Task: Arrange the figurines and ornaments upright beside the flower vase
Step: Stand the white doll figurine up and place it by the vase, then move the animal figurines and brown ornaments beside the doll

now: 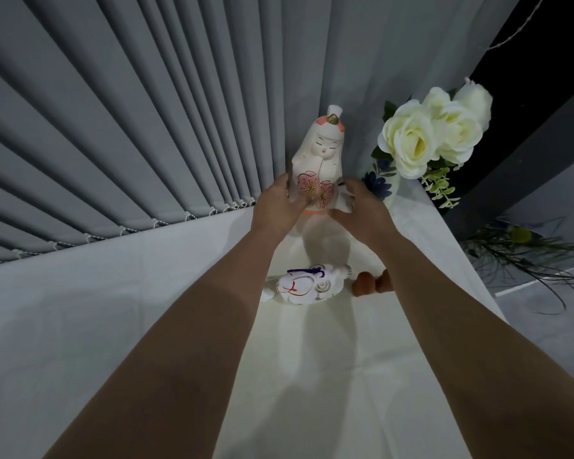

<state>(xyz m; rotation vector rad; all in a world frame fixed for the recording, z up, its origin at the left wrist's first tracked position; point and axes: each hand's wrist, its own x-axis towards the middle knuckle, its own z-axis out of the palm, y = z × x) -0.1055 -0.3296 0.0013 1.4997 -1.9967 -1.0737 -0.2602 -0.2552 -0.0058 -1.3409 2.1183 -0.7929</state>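
Both hands (315, 207); doll figurine (318, 160) upright

Both your bare forearms stretch forward, nearly parallel. Your left hand (275, 207) and right hand (362, 207) face each other (palms inward), fingers curled in a two-sided grip at the same height.

Grey vertical blinds (120, 134) hang across the back, slats pleated close together, with a beaded chain linking their lower ends. A white tablecloth (80, 326) covers the table surface, showing light creases. To the right, a dark post (524, 150) runs diagonally behind the cloth's edge. Beyond it, loose dark green sprigs (524, 253) with a yellowish bloom lie on a pale grey floor (550, 342). A thin white cord (524, 24) crosses the upper right corner.
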